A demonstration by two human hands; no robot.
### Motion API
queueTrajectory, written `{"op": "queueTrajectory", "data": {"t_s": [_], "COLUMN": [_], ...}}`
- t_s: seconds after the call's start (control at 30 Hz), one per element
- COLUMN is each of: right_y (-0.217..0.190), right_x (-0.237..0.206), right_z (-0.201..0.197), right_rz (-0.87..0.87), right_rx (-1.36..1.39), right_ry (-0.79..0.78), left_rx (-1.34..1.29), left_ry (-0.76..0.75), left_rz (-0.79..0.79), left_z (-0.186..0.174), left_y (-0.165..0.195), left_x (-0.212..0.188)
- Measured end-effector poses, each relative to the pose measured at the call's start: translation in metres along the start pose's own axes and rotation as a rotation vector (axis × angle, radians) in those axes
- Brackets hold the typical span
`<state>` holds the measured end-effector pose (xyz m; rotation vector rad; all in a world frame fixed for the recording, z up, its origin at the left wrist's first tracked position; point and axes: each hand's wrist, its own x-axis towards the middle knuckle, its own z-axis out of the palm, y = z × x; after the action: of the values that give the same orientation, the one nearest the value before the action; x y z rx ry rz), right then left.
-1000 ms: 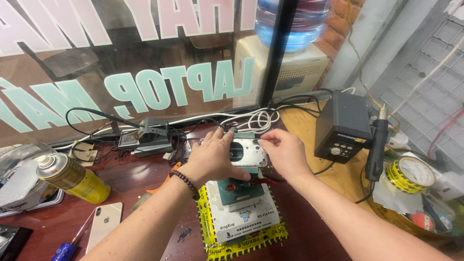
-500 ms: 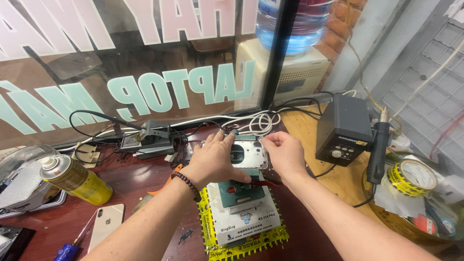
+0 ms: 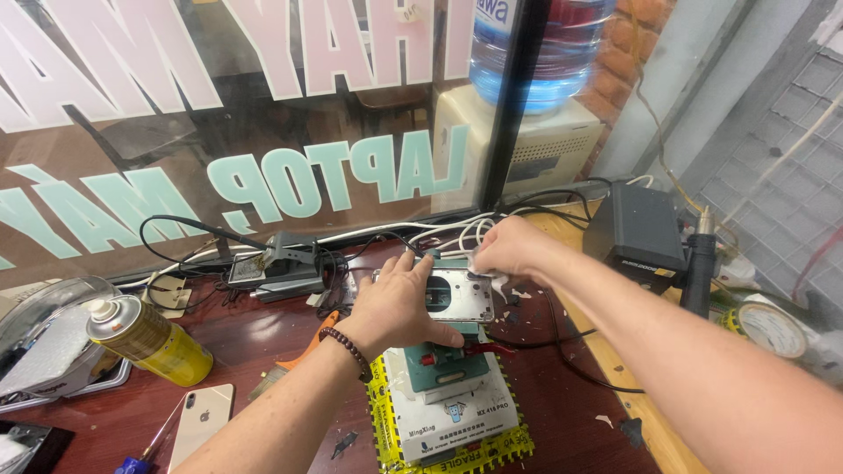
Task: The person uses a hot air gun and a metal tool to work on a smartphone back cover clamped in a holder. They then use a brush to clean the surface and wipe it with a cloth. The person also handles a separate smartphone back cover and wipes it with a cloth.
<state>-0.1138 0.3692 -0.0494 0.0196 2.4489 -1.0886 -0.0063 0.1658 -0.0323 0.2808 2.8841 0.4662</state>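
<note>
A silver phone back housing [image 3: 457, 294] lies flat, inner side up, on top of a green clamp fixture [image 3: 448, 364]. It is a rounded rectangular frame with a dark round camera opening near its middle and a bare metal interior. The housing sits crosswise over the far end of the fixture. The fixture rests on a white box-shaped base [image 3: 452, 417] edged with yellow tape, standing on the reddish-brown tabletop [image 3: 263, 351]. A small red knob shows on the fixture's green top.
</note>
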Motion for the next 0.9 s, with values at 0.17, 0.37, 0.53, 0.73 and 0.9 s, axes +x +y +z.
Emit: {"op": "queueTrajectory", "data": {"t_s": [0.17, 0.37, 0.53, 0.73, 0.9], "right_y": [-0.007, -0.015, -0.013, 0.009, 0.029], "right_x": [-0.004, -0.003, 0.001, 0.007, 0.008], "right_z": [-0.032, 0.000, 0.000, -0.006, 0.000], "right_rz": [-0.203, -0.372, -0.274, 0.078, 0.148], "right_rx": [-0.312, -0.259, -0.189, 0.301, 0.568], "right_ry": [0.003, -0.067, -0.057, -0.176, -0.116], "left_rx": [-0.011, -0.014, -0.016, -0.011, -0.019], "left_ry": [-0.005, -0.011, -0.009, 0.003, -0.005], "left_rz": [-0.024, -0.020, -0.022, -0.014, -0.030], "left_z": [-0.001, 0.001, 0.000, 0.000, 0.002], "left_y": [-0.003, -0.003, -0.003, -0.002, -0.003], "left_x": [0.000, -0.001, -0.001, -0.001, 0.001]}}
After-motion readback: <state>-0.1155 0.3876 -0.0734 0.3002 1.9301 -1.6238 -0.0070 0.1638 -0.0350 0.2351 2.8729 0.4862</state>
